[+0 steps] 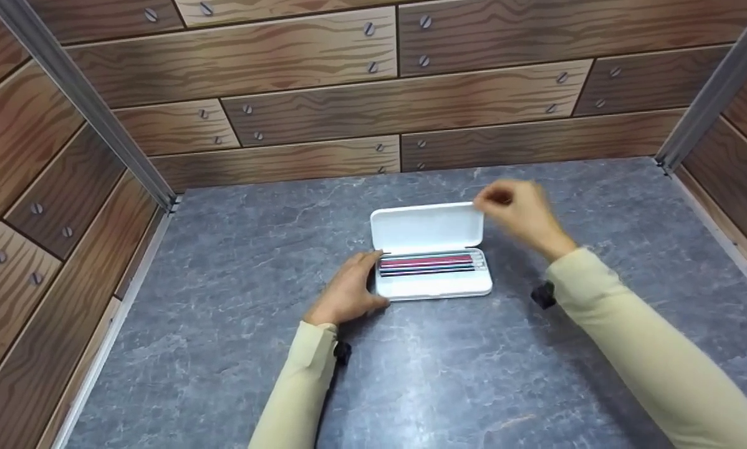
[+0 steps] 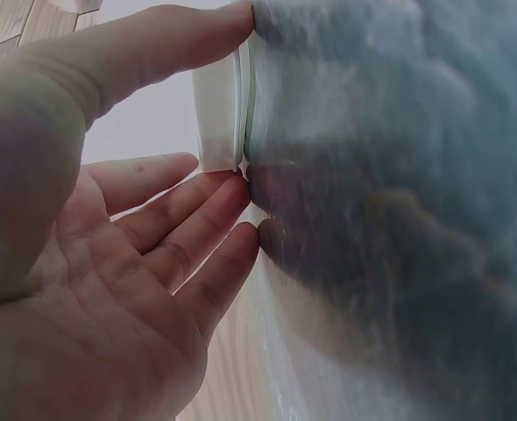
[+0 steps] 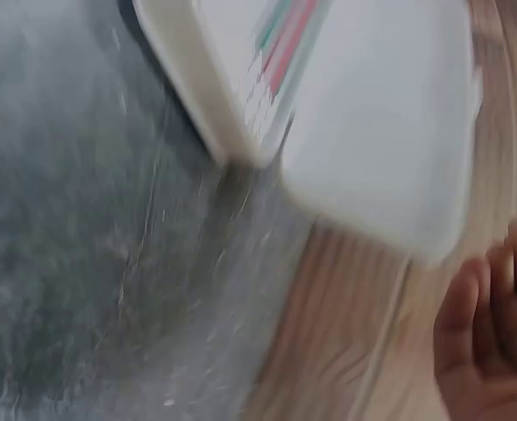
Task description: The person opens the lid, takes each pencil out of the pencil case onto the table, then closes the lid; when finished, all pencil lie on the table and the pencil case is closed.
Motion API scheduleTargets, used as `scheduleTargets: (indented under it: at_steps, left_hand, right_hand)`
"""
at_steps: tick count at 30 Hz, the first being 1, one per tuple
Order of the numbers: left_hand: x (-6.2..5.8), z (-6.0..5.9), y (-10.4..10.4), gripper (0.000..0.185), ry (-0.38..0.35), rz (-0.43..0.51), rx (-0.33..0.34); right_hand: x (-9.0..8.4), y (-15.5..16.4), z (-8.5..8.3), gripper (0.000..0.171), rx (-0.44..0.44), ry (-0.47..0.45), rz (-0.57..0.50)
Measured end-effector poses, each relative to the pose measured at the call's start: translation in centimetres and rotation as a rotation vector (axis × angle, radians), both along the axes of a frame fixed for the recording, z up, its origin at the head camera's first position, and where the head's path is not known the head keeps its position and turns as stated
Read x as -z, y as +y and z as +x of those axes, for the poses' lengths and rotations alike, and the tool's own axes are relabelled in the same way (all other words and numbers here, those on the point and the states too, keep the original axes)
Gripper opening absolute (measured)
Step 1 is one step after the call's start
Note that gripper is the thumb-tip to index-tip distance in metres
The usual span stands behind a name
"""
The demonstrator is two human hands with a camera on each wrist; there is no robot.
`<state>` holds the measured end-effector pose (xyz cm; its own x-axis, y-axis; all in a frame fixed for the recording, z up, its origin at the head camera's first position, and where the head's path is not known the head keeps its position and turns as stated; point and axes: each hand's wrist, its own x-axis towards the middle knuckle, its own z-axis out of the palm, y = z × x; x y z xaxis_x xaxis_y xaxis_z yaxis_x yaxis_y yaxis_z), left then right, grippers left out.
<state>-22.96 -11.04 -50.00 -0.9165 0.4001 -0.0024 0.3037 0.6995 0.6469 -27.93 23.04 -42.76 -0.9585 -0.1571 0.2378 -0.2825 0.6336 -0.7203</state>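
A white pencil case lies on the grey tabletop with its hinged lid raised at the back. Several slim pencils, reddish-pink, teal and dark, lie side by side in its base. My left hand holds the case's left end, thumb at the front corner and fingers at the back. In the left wrist view, the fingertips reach the case's end and the tabletop. My right hand, loosely curled, is beside the lid's upper right corner. The right wrist view is blurred, its fingers close to the lid corner.
Grey marbled tabletop surrounds the case. A wood-patterned back wall and side walls enclose it, with metal posts at the back corners.
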Motion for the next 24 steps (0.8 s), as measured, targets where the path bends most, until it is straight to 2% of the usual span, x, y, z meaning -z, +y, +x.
scheduleTargets:
  at_steps: [3, 5, 7, 11, 13, 16, 18, 20, 23, 24]
  left_hand:
    - [-0.9, 0.2, -0.1, 0.097, -0.023, -0.022, -0.02]
    - [-1.1, 0.2, -0.2, 0.098, -0.03, -0.027, -0.032]
    - [-1.1, 0.2, -0.1, 0.098, -0.028, -0.024, -0.033]
    - [-0.6, 0.0, 0.2, 0.097, -0.023, -0.002, -0.008]
    - [0.8, -0.8, 0.3, 0.096, 0.023, -0.009, 0.009]
    - [2.0, -1.6, 0.5, 0.097, 0.061, -0.017, 0.015]
    - [1.9, -1.6, 0.6, 0.097, 0.061, -0.021, 0.01]
    - [0.6, -0.7, 0.6, 0.098, 0.017, -0.012, 0.001]
    - [-0.6, 0.1, 0.5, 0.097, -0.014, -0.009, -0.004]
    - [-0.7, 0.2, 0.4, 0.097, -0.015, -0.009, -0.005]
  right_hand:
    - [0.5, -1.8, 1.2, 0.007, -0.193, 0.119, 0.179]
    - [1.3, -2.6, 1.5, 0.008, -0.318, 0.158, 0.293]
    - [2.3, -2.9, 1.6, 0.01, -0.388, 0.168, 0.393]
    - [3.4, -2.6, 1.8, 0.008, -0.413, 0.174, 0.525]
    - [3.5, -2.5, 2.0, 0.005, -0.407, 0.193, 0.563]
    - [3.4, -2.6, 2.2, 0.003, -0.392, 0.232, 0.596]
    - [3.4, -2.8, 2.2, 0.004, -0.396, 0.251, 0.61]
    - [3.5, -3.0, 2.2, 0.005, -0.413, 0.267, 0.625]
    - [3.7, -3.4, 2.0, 0.005, -0.442, 0.276, 0.635]
    - [3.8, -3.5, 2.0, 0.005, -0.445, 0.274, 0.637]
